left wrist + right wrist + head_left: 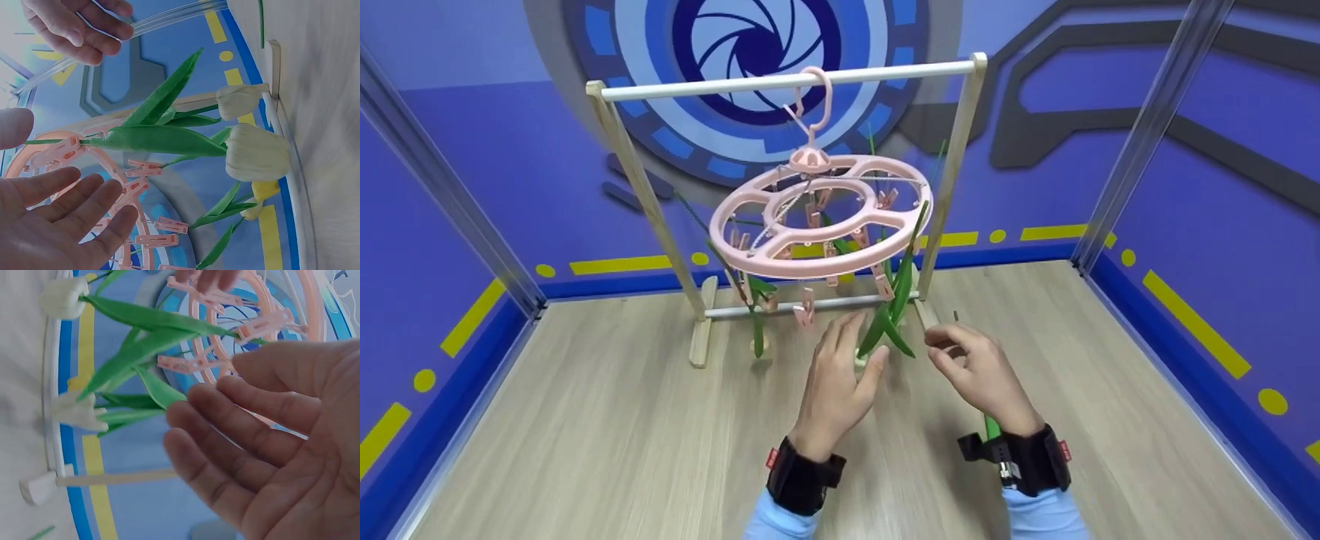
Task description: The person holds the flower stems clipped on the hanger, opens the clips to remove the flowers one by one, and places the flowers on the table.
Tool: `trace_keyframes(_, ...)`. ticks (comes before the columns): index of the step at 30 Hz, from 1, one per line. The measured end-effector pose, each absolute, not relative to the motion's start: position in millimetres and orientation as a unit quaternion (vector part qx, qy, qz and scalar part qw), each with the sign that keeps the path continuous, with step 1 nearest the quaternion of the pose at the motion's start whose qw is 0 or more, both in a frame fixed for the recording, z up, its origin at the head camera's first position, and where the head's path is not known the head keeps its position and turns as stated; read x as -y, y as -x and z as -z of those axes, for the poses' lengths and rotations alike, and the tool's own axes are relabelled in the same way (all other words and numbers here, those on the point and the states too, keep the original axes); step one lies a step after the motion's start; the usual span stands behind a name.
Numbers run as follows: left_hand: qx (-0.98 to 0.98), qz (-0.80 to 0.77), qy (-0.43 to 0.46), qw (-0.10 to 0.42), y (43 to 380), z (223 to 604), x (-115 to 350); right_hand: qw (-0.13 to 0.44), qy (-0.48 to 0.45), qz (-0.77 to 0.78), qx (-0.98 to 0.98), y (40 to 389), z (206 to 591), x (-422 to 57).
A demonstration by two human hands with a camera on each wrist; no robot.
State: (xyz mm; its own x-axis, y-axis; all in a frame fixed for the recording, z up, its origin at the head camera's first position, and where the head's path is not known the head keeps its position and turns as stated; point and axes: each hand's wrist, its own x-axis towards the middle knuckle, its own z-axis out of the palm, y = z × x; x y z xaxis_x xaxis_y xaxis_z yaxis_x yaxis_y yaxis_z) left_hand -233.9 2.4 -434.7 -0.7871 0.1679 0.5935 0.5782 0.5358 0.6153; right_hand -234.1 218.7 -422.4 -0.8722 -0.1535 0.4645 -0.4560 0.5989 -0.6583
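A round pink clip hanger (821,266) hangs by its hook from a rod, with artificial tulips clipped upside down beneath it. My left hand (836,379) is beside the nearest tulip's green leaves (901,289), fingers extended and nothing in its grasp. To the right of those leaves, my right hand (986,371) holds nothing, its fingers loosely bent. In the left wrist view, a pink clothespin (62,151) clamps that tulip's stem, and its white bloom (256,153) shows beyond the leaves. The right wrist view shows the same white bloom (62,298), apart from the fingers.
A wooden rack with a white top rod (900,73) stands at the back of the wood-grain table (645,450). Other clipped tulips include a second white bloom (239,102) and a yellow one (265,189). A green piece (991,427) lies under my right wrist. Blue-purple panels enclose the table.
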Motion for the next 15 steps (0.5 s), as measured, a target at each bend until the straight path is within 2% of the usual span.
trace_keyframes(6, 0.815, 0.465, 0.229, 0.259, 237.6, 427.1, -5.0, 0.229, -0.182, -0.442, 0.848, 246.5, 429.4, -201.2)
trace_keyframes(15, 0.803, 0.461, 0.265, 0.269, 242.0, 424.8, -5.3, 0.247, -0.195, -0.499, 0.807, 257.4, 440.5, -179.7)
